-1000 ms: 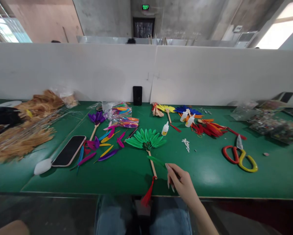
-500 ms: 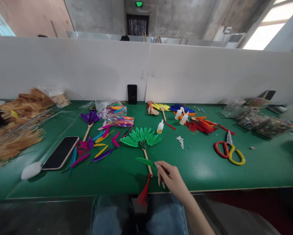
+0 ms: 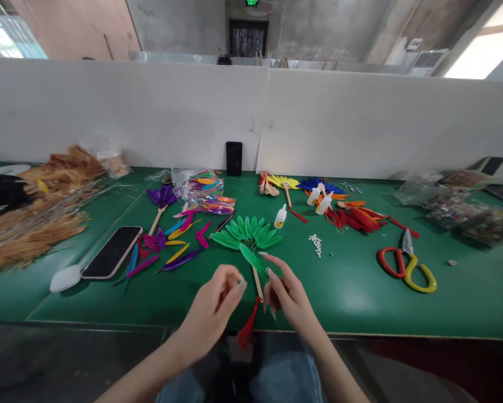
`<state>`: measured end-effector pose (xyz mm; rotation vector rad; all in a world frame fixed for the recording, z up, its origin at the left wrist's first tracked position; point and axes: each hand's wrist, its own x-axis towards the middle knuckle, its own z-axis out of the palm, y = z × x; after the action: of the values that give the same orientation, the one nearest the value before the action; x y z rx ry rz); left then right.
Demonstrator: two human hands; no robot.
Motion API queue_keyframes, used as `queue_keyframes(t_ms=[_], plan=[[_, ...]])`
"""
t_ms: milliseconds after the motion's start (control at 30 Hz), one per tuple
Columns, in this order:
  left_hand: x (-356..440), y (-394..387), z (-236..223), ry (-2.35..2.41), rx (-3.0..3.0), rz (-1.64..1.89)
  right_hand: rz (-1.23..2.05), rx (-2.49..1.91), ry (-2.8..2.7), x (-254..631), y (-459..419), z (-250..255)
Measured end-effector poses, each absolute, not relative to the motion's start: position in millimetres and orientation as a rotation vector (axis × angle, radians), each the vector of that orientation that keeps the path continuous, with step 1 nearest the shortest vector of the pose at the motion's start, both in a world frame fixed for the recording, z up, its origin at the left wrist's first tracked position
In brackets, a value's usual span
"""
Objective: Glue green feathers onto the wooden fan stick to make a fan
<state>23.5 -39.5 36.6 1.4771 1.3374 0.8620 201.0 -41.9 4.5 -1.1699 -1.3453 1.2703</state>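
A loose green feather [image 3: 252,260] is pinched between the thumb and index finger of my right hand [image 3: 291,294]. It slants over the upper handle of a green feather fan [image 3: 251,232], which lies flat with its wooden handle toward me. A red tassel [image 3: 247,327] hangs from the handle's end past the table edge. To the left of the handle, my left hand [image 3: 217,305] is raised with fingers curled and thumb close to them; I see nothing between them. White beads [image 3: 316,245] and a glue bottle [image 3: 280,216] are near the fan.
Red-and-yellow scissors [image 3: 406,263] lie at right, bagged beads [image 3: 456,210] beyond. Loose coloured feathers [image 3: 178,254], a purple feather fan [image 3: 161,197] and a phone [image 3: 112,252] are at left. A white partition [image 3: 150,112] stands along the back of the green table [image 3: 352,296].
My left hand has come into view from below left. The green feather in my right hand has moved up toward the fan and now tilts differently. The camera view has shifted slightly.
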Motion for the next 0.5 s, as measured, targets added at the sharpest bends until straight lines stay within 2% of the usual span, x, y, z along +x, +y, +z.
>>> queue_keyframes(t_ms=[133, 267, 400, 500], plan=[[47, 0, 23, 1.105, 1.238, 0.784, 1.217, -1.159, -1.519, 189, -26, 15], [49, 50, 22, 1.216, 1.295, 0.826, 1.129, -1.187, -1.675, 199, 0, 27], [28, 99, 26, 1.269, 1.391, 0.961, 0.632, -1.333, -1.577, 233, 36, 38], [16, 121, 22, 1.29, 1.52, 0.96, 0.386, -1.299, -1.342, 249, 61, 35]])
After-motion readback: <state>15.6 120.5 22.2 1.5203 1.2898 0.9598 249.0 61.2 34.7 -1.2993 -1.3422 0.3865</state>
